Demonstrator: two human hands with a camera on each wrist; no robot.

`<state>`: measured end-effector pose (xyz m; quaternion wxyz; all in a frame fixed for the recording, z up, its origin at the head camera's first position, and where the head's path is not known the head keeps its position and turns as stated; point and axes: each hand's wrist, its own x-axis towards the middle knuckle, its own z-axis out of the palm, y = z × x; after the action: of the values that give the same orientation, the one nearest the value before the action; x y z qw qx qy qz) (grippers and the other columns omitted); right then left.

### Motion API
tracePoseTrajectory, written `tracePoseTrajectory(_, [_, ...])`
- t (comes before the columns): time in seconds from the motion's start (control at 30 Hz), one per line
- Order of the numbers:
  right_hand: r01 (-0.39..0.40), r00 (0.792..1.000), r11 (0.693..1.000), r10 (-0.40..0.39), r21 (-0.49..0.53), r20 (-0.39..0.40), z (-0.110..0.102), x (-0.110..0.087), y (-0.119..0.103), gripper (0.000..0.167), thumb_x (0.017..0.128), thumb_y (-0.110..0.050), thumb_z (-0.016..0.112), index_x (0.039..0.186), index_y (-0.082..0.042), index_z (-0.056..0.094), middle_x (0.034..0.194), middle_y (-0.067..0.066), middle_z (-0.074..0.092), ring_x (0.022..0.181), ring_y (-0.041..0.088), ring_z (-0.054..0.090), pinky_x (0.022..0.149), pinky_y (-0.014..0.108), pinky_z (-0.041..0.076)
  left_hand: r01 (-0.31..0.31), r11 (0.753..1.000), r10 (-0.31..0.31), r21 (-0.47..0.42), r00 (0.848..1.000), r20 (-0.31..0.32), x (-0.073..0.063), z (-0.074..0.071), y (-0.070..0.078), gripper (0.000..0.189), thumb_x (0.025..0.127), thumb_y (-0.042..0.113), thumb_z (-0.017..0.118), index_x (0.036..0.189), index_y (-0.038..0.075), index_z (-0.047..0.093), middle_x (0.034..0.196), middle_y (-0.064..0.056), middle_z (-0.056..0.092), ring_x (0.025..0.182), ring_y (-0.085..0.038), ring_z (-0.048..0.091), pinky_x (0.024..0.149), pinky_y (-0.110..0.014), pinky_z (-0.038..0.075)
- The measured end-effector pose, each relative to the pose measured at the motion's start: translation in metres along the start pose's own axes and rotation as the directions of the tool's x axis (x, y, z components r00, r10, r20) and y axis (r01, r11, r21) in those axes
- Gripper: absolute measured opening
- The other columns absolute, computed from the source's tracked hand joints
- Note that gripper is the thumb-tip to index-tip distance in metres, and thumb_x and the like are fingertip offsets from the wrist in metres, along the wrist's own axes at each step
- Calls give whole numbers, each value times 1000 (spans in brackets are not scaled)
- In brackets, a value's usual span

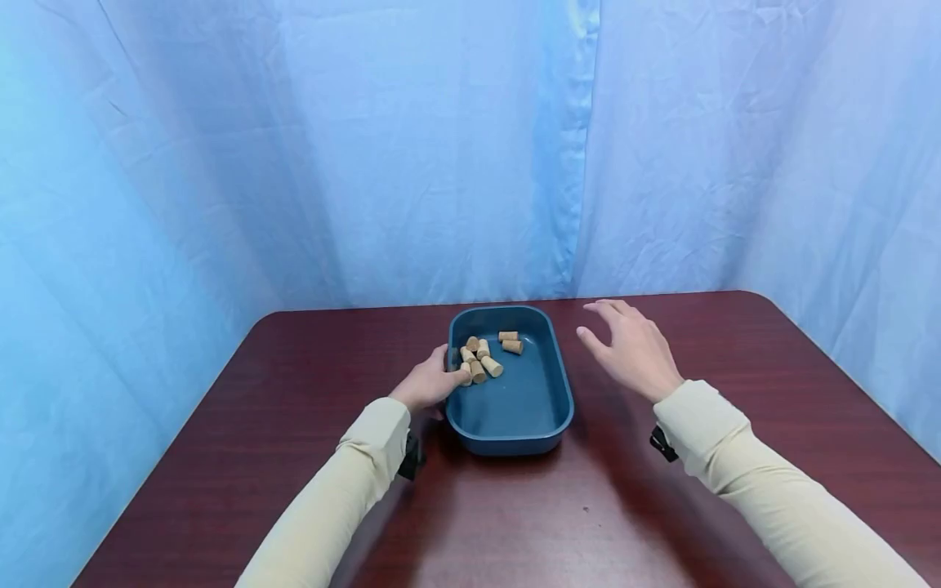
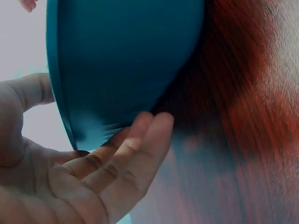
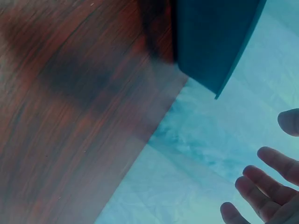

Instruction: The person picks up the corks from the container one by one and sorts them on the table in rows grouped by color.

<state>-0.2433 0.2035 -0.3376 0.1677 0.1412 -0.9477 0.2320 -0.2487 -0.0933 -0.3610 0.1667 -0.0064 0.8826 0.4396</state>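
A deep blue rectangular tray with rounded corners stands on the table. Several tapered cork stoppers lie in its left half, and two more corks rest near its far end. My left hand grips the tray's left wall, thumb over the rim. In the left wrist view, the fingers lie along the outside of that wall. Off the tray's right side, my right hand hovers with nothing in it, its fingers spread and relaxed. The right wrist view shows its fingertips apart from the tray's outer wall.
The dark red wooden table has rounded far corners and a far edge just beyond the tray. Pale blue curtains hang behind it and along both sides. A black strap device sits at the right wrist.
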Motion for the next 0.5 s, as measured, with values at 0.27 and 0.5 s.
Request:
tracePoseTrajectory(0.27, [16,1000,999,-16,30,10,0,2,-10,41,97,-20,68,132,2,63,132,25,60,119,43,57,99,61,46,-1,998,6,-67,997,70,2,3,-7,73,100,11,60,161,7,20,149,-26,44,96,-35,68,60,-44,61])
tracePoseTrajectory(0.5, [17,997,997,-22,73,69,-2,8,-23,41,97,-19,68,132,1,64,131,24,60,118,42,58,98,61,47,-11,997,17,-78,996,86,-2,7,-8,71,98,1,57,159,4,21,150,-28,41,102,-41,67,61,-47,61])
